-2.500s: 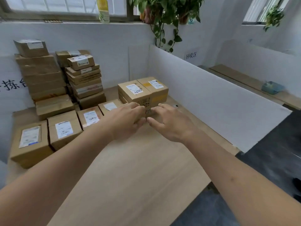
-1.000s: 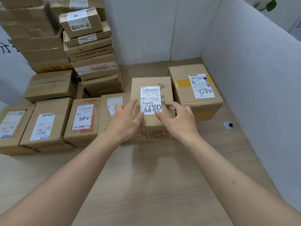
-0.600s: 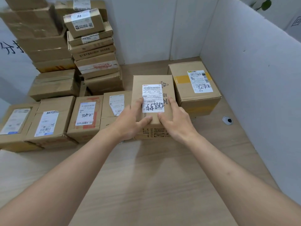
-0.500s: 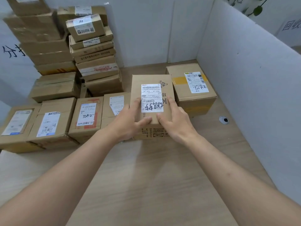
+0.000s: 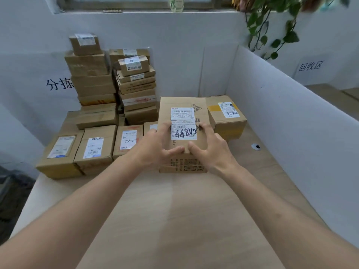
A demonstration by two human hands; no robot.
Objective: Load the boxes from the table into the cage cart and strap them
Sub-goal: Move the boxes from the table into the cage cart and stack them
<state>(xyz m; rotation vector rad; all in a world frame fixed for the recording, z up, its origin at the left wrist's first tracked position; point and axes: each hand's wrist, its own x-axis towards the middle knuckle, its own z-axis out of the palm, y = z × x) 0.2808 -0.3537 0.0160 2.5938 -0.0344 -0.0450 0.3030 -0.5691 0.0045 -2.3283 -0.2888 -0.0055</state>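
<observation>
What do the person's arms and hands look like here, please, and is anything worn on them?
Both arms are bare along all that shows, with no sleeve in the frame. The left hand and right hand are bare too: no gloves, and no watch, band or ring can be seen on the wrists or fingers.

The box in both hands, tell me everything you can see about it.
The box is plain brown cardboard, upright, its top bearing a white shipping label with barcodes and black handwriting. Black print marks its front face. The left hand and right hand grip its top edges. It sits over the wooden table.
</observation>
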